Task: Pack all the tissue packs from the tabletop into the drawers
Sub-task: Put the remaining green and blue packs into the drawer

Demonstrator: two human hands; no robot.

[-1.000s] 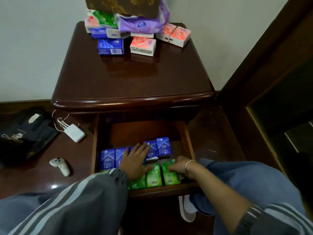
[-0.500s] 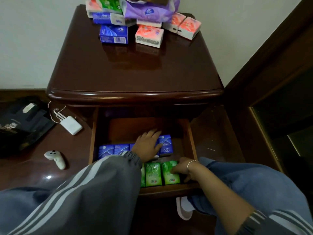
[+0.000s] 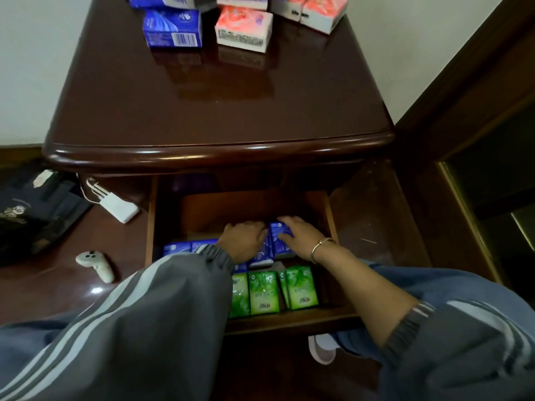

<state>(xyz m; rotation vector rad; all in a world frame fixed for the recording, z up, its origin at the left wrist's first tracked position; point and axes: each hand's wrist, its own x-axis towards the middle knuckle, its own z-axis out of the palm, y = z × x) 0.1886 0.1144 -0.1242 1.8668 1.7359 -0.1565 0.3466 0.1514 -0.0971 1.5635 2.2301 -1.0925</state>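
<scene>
- Squaring up the blue row is, I judge, the step in hand: both hands are down in the open drawer (image 3: 289, 324), on the blue packs (image 3: 177, 249) that stand on edge behind the green packs (image 3: 264, 293).
- Left hand (image 3: 244, 240) lies knuckles-up on the row, fingers bent over its far side; whether it grips a pack or only pushes, I cannot tell.
- Right hand (image 3: 299, 238) rests on the end pack (image 3: 278, 232), fingers spread and nearly straight, pressing rather than clasping, likely to crowd it against its neighbours.
- Standing the packs on edge in tight rows probably saves room; bare drawer bottom shows behind the blue row.
- That room is needed: a blue pack (image 3: 173, 28) and a pink pack (image 3: 244, 28) sit on the tabletop (image 3: 220, 96), with more cut off at the top edge of view, so the task looks far from finished.
</scene>
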